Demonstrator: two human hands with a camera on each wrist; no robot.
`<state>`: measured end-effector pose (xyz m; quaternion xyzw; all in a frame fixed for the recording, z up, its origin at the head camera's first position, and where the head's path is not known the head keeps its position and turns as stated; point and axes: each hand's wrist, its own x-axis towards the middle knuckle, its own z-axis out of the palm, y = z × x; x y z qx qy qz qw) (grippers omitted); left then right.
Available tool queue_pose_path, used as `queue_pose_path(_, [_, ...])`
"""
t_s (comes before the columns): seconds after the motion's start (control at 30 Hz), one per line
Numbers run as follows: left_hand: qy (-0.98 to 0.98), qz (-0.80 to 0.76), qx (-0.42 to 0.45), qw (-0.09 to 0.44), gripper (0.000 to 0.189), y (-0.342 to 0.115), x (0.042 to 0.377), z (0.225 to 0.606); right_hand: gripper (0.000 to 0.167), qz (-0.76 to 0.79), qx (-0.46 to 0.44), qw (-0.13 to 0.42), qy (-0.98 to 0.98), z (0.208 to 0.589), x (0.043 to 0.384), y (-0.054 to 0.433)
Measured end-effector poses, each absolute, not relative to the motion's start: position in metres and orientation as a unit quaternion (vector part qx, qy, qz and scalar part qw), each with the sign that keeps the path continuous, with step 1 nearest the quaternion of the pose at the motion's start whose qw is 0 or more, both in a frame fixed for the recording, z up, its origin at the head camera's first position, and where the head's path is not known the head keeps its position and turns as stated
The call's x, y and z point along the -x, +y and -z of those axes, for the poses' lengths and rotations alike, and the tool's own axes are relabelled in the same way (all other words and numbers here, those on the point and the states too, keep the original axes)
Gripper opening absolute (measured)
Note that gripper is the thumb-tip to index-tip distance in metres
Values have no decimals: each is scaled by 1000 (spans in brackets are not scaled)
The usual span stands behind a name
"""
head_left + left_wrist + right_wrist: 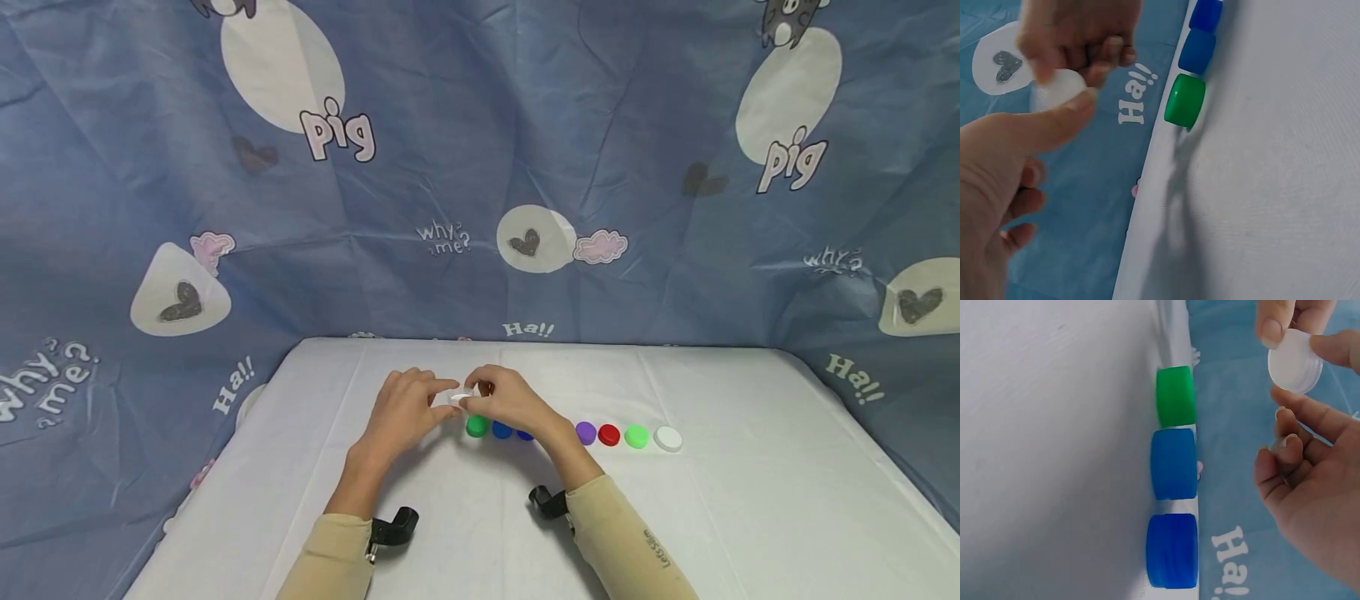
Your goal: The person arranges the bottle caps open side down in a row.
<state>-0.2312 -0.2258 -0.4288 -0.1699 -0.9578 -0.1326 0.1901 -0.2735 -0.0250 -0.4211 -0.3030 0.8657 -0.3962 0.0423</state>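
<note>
Between both hands, raised above the table, is a small round white bottle cap with a ridged side. My left hand pinches its left edge between thumb and fingers. From the opposite edge, my right hand pinches the same cap, its other fingers curled loosely in the right wrist view. A green bottle cap stands on the table just below the hands. Beside it are a mid-blue cap and a dark blue cap, the latter partly hidden by my right hand in the head view.
The row runs on to the right with a purple cap, a red cap, a light green cap and another white cap. A white cloth covers the table. Behind it hangs a blue printed curtain.
</note>
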Motion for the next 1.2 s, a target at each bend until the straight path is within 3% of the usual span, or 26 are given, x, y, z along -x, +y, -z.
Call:
queue_pose_path(0.23, [-933,115,189,282,33,-225,233,429,24,446,278,71,848,418,274,-23])
queue_pose_path(0.5, [-935,117,190,277,27,-226,230,432,26,442,280,92,847,421,274,-23])
queue_pose_path(0.97, [-945,218,142,197,18,-228,230,428,24,348,313,-82,880,415,270,-29])
queue_pose_path(1.2, [-947,233,136,174,22,-225,230,429,19,338,294,-95,889,417,269,-29])
